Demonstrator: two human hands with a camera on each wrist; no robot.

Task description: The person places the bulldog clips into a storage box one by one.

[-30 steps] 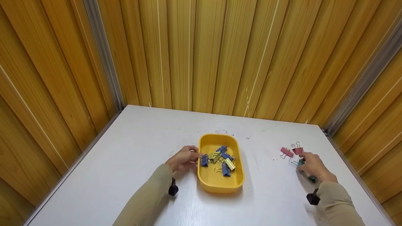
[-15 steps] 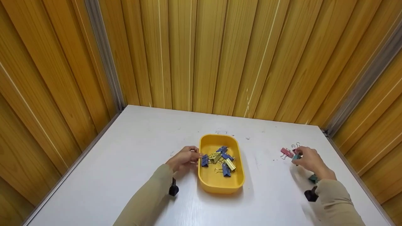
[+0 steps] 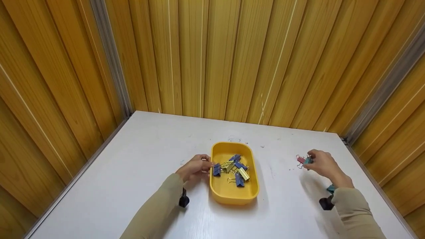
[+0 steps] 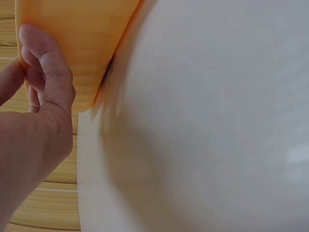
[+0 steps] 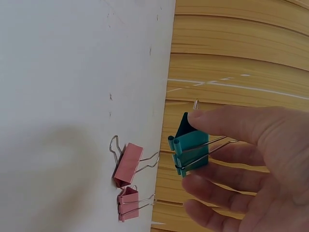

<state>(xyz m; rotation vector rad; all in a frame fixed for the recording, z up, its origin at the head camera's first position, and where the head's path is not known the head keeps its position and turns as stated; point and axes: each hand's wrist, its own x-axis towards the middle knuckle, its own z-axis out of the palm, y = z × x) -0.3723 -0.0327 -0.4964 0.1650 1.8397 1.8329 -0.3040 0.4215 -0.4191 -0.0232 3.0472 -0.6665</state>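
A yellow tray [image 3: 232,200] stands mid-table, with several blue binder clips [image 3: 239,180] and yellow binder clips [image 3: 243,174] inside. My left hand [image 3: 196,167] pinches its left rim; in the left wrist view the thumb lies on one side of the wall and the fingers on the other. Over at the right, my right hand [image 3: 327,166] holds a teal binder clip [image 5: 190,147] between thumb and fingers, raised off the table. Two pink binder clips [image 5: 128,164] lie just beyond it, partly covered by the hand in the head view.
Another teal binder clip [image 3: 331,189] lies under the right wrist. Yellow wood-patterned walls [image 3: 219,59] rise behind the white table [image 3: 149,142] and along both sides.
My right hand has lifted the teal binder clip off the table and moved a little left and away, over the pink clips. The left hand stays at the tray rim.
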